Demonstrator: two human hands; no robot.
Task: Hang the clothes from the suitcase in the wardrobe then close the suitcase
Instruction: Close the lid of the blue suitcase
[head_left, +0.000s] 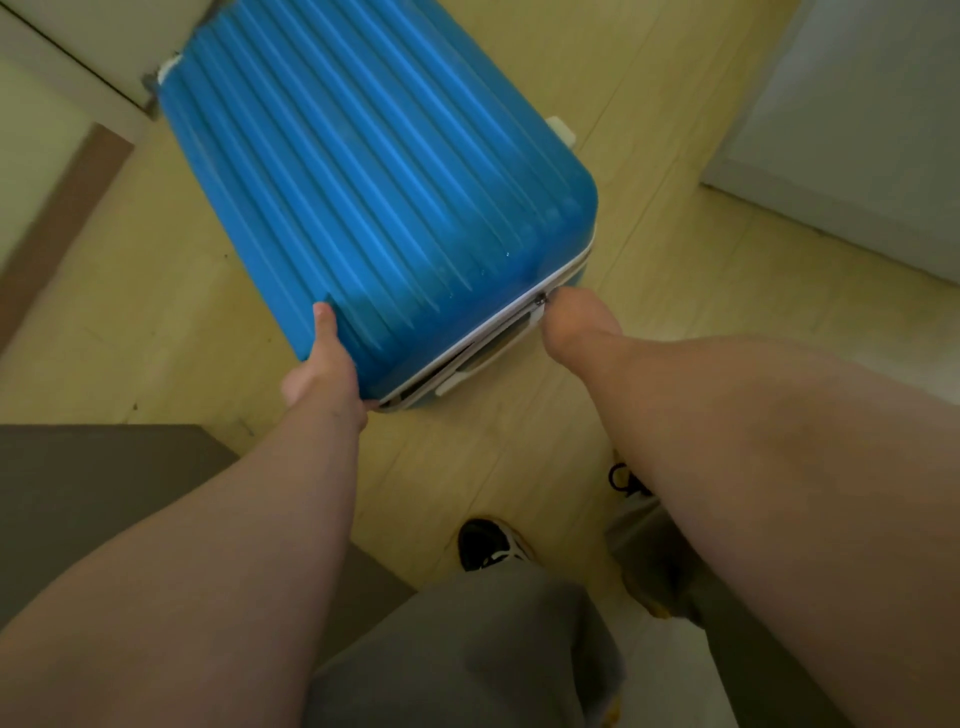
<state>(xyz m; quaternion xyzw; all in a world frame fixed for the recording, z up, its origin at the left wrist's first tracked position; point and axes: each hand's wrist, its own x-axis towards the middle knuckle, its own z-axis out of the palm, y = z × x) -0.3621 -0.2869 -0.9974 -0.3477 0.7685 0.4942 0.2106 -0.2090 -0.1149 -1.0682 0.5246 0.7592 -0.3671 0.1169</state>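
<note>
A blue ribbed hard-shell suitcase (374, 182) lies flat on the pale wooden floor (649, 291), filling the upper middle of the frame, its lid down on the lower half. The left hand (324, 371) grips the near left corner of the case, just left of centre: its thumb (324, 322) lies on top of the lid and the fingers curl round the edge, out of sight. The right hand (579, 325), right of centre, is seen from the back with its fingers bunched together at the white seam, pinching the small dark zipper pull (540, 299) at the near right corner. Along the near side, between the two hands, the seam shows a dark gap, and a white handle (467, 376) sits just below it. Both bare forearms reach in from the bottom corners of the frame. At the bottom centre are grey trousers (467, 649) and a black-and-white shoe (488, 545) on the floor. A dark brown piece of furniture (104, 493) fills the lower left, and a pale panel (857, 130) stands at the upper right.
</note>
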